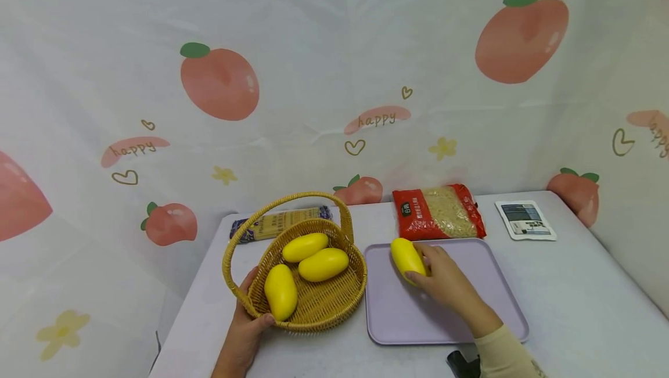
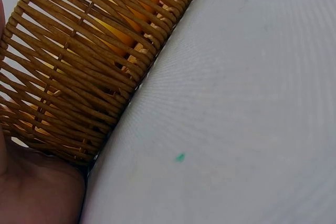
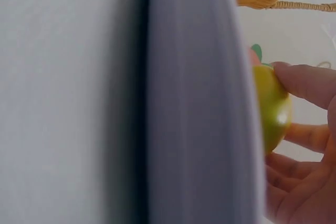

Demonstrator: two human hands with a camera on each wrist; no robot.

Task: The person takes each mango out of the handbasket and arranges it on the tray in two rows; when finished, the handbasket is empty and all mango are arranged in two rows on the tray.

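My left hand (image 1: 245,326) holds the left side of a round wicker basket (image 1: 326,302) with a tall arched handle, thumb near the front rim. Inside it lie three yellow mangoes (image 1: 323,265), smooth and plain. In the left wrist view, the palm lies against the basket's woven wall (image 2: 79,72). My right hand (image 1: 449,276) grips another mango (image 1: 405,257) between thumb and fingers, over the left back part of a lilac tray (image 1: 413,323). The right wrist view shows this mango (image 3: 274,108) partly hidden behind the tray's edge (image 3: 205,98).
Behind the tray lies a red and clear bag of grain-like food (image 1: 439,212). A white packet with a dark label (image 1: 525,220) lies at the back right. A long purple and yellow package (image 1: 282,224) sits behind the basket. A black object (image 1: 462,364) shows by the right sleeve.
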